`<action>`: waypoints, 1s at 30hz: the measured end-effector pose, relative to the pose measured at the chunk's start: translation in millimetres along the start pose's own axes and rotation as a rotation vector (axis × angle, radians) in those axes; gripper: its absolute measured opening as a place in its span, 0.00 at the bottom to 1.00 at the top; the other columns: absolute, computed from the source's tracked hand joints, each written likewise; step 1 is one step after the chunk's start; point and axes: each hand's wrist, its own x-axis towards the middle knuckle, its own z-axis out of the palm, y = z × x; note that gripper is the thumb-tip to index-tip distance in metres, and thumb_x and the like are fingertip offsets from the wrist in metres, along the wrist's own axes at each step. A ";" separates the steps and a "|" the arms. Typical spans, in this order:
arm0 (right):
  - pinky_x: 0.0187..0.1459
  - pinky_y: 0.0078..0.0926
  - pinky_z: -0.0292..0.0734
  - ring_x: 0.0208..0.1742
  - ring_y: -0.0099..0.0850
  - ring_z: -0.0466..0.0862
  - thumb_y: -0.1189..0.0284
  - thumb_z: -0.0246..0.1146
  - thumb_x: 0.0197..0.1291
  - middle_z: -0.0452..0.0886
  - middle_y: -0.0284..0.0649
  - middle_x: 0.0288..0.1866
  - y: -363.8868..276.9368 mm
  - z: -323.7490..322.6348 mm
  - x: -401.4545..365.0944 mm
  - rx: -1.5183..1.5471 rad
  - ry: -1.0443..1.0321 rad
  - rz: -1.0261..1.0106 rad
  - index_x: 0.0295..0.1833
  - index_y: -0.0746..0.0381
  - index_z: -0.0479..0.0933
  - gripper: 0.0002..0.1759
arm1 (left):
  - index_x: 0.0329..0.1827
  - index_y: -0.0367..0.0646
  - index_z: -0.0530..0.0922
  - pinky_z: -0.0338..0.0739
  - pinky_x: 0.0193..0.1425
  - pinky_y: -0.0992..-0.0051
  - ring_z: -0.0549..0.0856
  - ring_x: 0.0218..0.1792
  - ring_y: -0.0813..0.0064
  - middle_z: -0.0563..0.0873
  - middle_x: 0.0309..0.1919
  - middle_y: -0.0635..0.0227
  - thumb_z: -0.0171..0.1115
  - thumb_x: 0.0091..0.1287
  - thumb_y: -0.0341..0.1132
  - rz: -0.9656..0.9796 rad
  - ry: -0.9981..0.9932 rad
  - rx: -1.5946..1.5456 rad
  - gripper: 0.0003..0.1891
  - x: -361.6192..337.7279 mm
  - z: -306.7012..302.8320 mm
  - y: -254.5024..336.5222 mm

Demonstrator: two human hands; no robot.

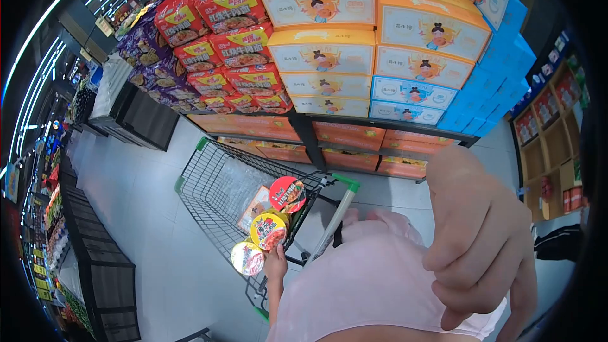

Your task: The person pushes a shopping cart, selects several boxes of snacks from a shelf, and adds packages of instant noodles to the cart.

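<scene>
My left hand [276, 265] reaches into the shopping cart [209, 215] and grips the edge of a yellow-lidded instant noodle tub [268, 230]. Beside that tub are a red-lidded noodle tub [287, 194] and another tub with a pale, glossy lid [247, 258]. Partly hidden behind them is a white and orange packet [254, 208]. Clear plastic-wrapped goods [234, 180] lie at the far end of the cart. Close to the camera, my right hand [478, 240] is raised with its fingers curled, and nothing shows in it.
Ahead stands a display of red noodle packs [234, 44], purple packs [155, 69], orange and white boxes [323, 57] and blue boxes [484, 98]. A dark produce stand [101, 266] lines the left. Wooden shelves [544, 133] are at the right.
</scene>
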 end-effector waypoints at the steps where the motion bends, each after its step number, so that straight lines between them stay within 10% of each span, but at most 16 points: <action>1: 0.27 0.19 0.68 0.19 0.24 0.69 0.79 0.68 0.52 0.74 0.34 0.21 -3.1 -2.1 0.4 -0.014 -0.033 0.028 0.48 0.54 0.77 0.17 | 0.56 0.48 0.79 0.72 0.59 0.54 0.79 0.55 0.45 0.78 0.56 0.45 0.37 0.74 0.55 0.022 0.009 0.001 0.26 3.4 5.8 -7.9; 7: 0.28 0.23 0.70 0.19 0.25 0.70 0.79 0.68 0.53 0.78 0.37 0.24 -15.5 -1.9 -4.1 -0.100 -0.001 -0.003 0.49 0.53 0.78 0.18 | 0.55 0.41 0.78 0.70 0.62 0.55 0.76 0.57 0.41 0.72 0.60 0.36 0.37 0.76 0.51 0.065 -0.032 -0.044 0.26 2.9 0.5 -3.1; 13: 0.23 0.21 0.62 0.16 0.22 0.63 0.82 0.63 0.51 0.74 0.36 0.23 -31.5 -11.0 -3.7 -0.141 0.013 0.197 0.48 0.46 0.80 0.21 | 0.51 0.39 0.80 0.74 0.53 0.56 0.81 0.48 0.44 0.83 0.43 0.44 0.44 0.74 0.49 0.226 0.157 -0.052 0.23 3.4 5.3 -16.0; 18: 0.25 0.26 0.72 0.19 0.28 0.73 0.78 0.64 0.53 0.77 0.38 0.26 -38.2 -42.8 -57.4 -0.282 0.045 0.260 0.35 0.65 0.79 0.03 | 0.50 0.38 0.79 0.73 0.51 0.55 0.80 0.47 0.49 0.81 0.45 0.50 0.60 0.65 0.36 0.213 0.440 -0.017 0.14 -24.0 -37.2 18.6; 24: 0.34 0.26 0.75 0.27 0.29 0.79 0.80 0.63 0.55 0.82 0.37 0.31 -78.6 -79.8 -182.2 -0.917 0.302 0.952 0.39 0.64 0.80 0.05 | 0.57 0.35 0.74 0.68 0.60 0.58 0.76 0.56 0.51 0.77 0.52 0.49 0.63 0.61 0.32 0.426 0.577 -0.318 0.21 -24.1 -103.6 161.1; 30: 0.42 0.22 0.76 0.35 0.25 0.82 0.79 0.63 0.58 0.84 0.40 0.35 -142.6 -120.0 -244.0 -1.009 0.702 1.367 0.38 0.67 0.78 0.03 | 0.67 0.38 0.65 0.65 0.68 0.63 0.72 0.63 0.66 0.72 0.60 0.60 0.66 0.58 0.29 0.985 0.138 -0.665 0.32 23.0 -154.2 369.2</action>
